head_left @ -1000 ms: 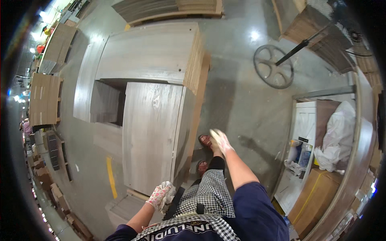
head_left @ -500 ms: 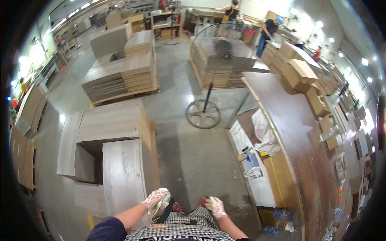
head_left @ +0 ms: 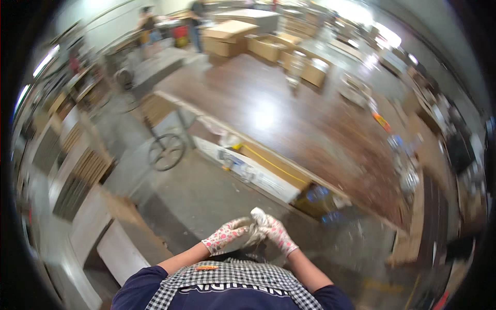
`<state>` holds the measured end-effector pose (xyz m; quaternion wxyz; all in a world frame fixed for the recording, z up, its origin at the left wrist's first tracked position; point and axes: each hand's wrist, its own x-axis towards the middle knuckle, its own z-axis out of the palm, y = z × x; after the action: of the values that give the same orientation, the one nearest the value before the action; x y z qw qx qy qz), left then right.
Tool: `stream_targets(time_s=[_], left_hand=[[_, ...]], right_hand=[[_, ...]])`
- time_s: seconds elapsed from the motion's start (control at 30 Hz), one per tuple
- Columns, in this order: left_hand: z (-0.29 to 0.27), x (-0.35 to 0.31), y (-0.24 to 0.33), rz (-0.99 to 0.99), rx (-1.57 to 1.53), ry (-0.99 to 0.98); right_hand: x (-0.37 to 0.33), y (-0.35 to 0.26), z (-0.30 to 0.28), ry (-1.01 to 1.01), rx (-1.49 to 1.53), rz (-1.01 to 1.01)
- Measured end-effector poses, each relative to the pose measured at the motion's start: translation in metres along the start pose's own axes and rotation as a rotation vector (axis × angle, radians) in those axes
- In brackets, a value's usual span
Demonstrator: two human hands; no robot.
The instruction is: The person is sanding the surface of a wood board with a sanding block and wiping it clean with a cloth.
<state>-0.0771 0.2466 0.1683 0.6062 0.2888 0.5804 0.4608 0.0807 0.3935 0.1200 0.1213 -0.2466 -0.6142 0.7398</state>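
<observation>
My two hands meet in front of my checked apron (head_left: 227,279), both in white gloves with pink and red dots. A crumpled whitish-grey rag (head_left: 255,235) is bunched between them. My left hand (head_left: 225,236) grips it from the left, fingers curled inward. From the other side my right hand (head_left: 279,236) closes round it, and a white end pokes up above the fingers. The rag's edges are smeared by motion.
A long brown-topped workbench (head_left: 268,119) crosses ahead, with open cardboard boxes (head_left: 266,47) at its far edge. Below its top is a shelf with a white panel (head_left: 268,178). A fan's round base (head_left: 167,152) stands left; grey panel stacks (head_left: 124,253) lie nearer.
My view has swung right, toward the workbench. My right hand, apart from the left before, has come to the rag that my left hand held by the grey panels.
</observation>
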Motion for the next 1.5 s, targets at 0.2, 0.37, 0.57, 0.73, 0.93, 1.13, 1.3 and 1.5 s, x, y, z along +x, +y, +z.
stream_targets(time_s=[0.2,0.37,0.57,0.73,0.93,1.13,1.3,1.5], left_hand=[[0.09,0.094,0.043,0.33,0.559,-0.241],[0.164,0.172,0.064,0.646,0.855,-0.65],[0.25,0.281,0.114,0.315,0.3,-0.866],[0.328,0.359,0.223,0.922,0.449,-0.883],[0.38,0.49,0.267,1.306,1.655,-0.454],[0.471,0.453,0.243,1.87,1.249,-0.58],[0.502,0.327,0.121,1.552,1.022,-1.449],[0.466,0.211,0.009,0.621,1.21,-1.967]], right_hand=[[-0.068,-0.045,-0.07,0.442,0.32,0.049],[-0.115,-0.023,-0.094,0.694,0.496,-0.102],[-0.17,-0.062,-0.116,1.163,0.439,-0.039],[-0.175,-0.046,-0.116,1.463,0.62,-0.132],[-0.17,0.047,-0.042,1.84,-0.055,0.345],[-0.147,0.197,0.181,2.271,1.069,0.39],[-0.117,0.178,0.206,2.623,1.887,-0.017],[-0.148,0.211,0.197,2.744,1.894,-0.358]])
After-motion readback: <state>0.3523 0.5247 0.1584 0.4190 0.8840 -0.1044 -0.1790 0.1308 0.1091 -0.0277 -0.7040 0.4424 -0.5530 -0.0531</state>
